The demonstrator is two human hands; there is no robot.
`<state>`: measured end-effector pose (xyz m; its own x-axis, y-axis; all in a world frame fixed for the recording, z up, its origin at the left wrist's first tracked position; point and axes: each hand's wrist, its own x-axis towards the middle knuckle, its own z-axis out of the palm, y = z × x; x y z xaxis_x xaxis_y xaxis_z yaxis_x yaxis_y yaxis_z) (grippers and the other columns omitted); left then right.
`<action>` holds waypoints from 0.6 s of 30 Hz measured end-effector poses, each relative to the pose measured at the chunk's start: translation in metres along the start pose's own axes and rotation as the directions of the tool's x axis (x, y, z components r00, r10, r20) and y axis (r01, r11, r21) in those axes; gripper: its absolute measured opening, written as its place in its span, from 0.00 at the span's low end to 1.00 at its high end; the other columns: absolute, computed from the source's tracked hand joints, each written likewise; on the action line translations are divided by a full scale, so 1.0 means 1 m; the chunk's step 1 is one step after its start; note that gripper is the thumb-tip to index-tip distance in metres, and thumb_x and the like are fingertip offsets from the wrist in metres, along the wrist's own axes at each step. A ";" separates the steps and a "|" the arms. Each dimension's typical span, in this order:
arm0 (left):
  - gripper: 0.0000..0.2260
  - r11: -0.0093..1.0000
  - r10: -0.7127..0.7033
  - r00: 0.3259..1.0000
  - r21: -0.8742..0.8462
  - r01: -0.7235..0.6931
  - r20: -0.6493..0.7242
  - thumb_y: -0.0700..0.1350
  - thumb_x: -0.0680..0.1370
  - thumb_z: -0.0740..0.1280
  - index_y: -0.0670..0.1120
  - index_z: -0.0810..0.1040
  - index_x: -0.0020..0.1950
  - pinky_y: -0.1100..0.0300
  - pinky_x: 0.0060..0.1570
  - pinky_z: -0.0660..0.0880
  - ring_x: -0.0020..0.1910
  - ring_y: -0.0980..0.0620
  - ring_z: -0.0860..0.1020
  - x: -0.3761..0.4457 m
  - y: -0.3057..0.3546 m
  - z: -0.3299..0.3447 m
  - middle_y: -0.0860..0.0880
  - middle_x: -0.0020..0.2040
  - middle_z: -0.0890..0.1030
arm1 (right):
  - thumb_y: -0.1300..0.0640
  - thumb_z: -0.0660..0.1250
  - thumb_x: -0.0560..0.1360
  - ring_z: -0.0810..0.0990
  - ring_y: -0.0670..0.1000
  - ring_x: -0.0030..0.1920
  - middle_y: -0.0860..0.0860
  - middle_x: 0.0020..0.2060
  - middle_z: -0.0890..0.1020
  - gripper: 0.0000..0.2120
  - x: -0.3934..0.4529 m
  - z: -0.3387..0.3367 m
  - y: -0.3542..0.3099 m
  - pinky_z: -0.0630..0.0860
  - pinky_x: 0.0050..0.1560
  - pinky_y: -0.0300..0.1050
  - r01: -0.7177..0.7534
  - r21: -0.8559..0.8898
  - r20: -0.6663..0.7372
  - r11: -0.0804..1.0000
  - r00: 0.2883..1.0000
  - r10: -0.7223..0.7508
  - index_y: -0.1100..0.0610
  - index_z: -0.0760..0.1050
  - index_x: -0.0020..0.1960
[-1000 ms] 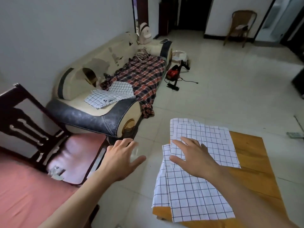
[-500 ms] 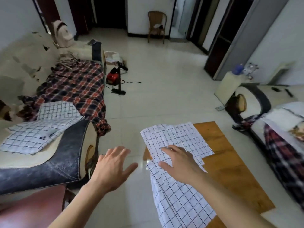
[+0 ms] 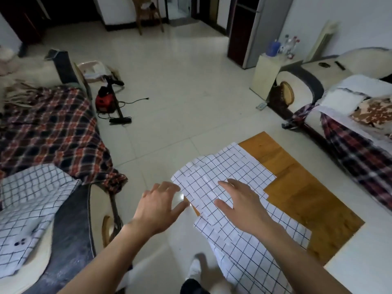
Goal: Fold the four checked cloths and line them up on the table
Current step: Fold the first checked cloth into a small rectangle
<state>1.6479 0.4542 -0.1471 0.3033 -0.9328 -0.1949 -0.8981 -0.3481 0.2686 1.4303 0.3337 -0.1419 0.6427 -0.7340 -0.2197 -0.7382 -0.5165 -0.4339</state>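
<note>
L hand (image 3: 158,205) has swung in from over the floor to the folded checked cloths (image 3: 224,187) at table (image 3: 307,198) edge, R hand (image 3: 239,203) still flat on top, both spread, nothing pinched → prob. squaring them up.

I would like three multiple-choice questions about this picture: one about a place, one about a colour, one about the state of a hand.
1. Where do the checked cloths near the hands lie?
A. on the wooden table
B. on the floor
C. on a chair

2. What colour is the small machine on the floor?
A. blue
B. red
C. green

3. How is the right hand?
A. curled in a fist
B. flat over the cloths with fingers spread
C. out of view

Key: 1 A, wooden table shows beside them; 2 B, its body is red; 3 B, fingers lie straight.
</note>
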 end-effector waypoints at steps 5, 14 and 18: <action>0.23 0.990 0.130 0.989 0.046 -0.133 0.069 0.65 0.79 0.58 0.55 0.70 0.70 0.51 0.65 0.67 0.67 0.50 0.70 0.076 0.000 -0.013 0.56 0.70 0.71 | 0.38 0.56 0.80 0.55 0.51 0.77 0.50 0.77 0.60 0.29 0.036 -0.003 0.017 0.57 0.75 0.57 -0.149 0.111 -0.023 0.983 0.988 0.153 0.46 0.58 0.77; 0.27 0.936 0.345 0.909 -0.010 -0.352 0.236 0.65 0.75 0.54 0.54 0.72 0.69 0.52 0.61 0.70 0.65 0.50 0.72 0.183 0.001 0.013 0.54 0.69 0.73 | 0.40 0.60 0.80 0.58 0.52 0.76 0.50 0.76 0.63 0.27 0.061 0.007 0.057 0.58 0.74 0.53 -0.411 0.192 -0.115 0.891 0.892 0.436 0.47 0.61 0.76; 0.20 0.905 0.409 0.851 -0.030 -0.424 0.330 0.59 0.79 0.62 0.54 0.71 0.70 0.53 0.60 0.69 0.64 0.50 0.71 0.224 -0.017 0.048 0.54 0.69 0.73 | 0.43 0.62 0.80 0.60 0.51 0.75 0.50 0.75 0.65 0.26 0.074 0.046 0.063 0.59 0.74 0.53 -0.497 0.282 -0.099 0.821 0.836 0.540 0.48 0.64 0.75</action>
<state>1.7158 0.2562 -0.2410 -0.2148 -0.9050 -0.3672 -0.9319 0.0774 0.3544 1.4408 0.2669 -0.2263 0.1178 -0.9362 -0.3312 -0.8673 0.0655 -0.4935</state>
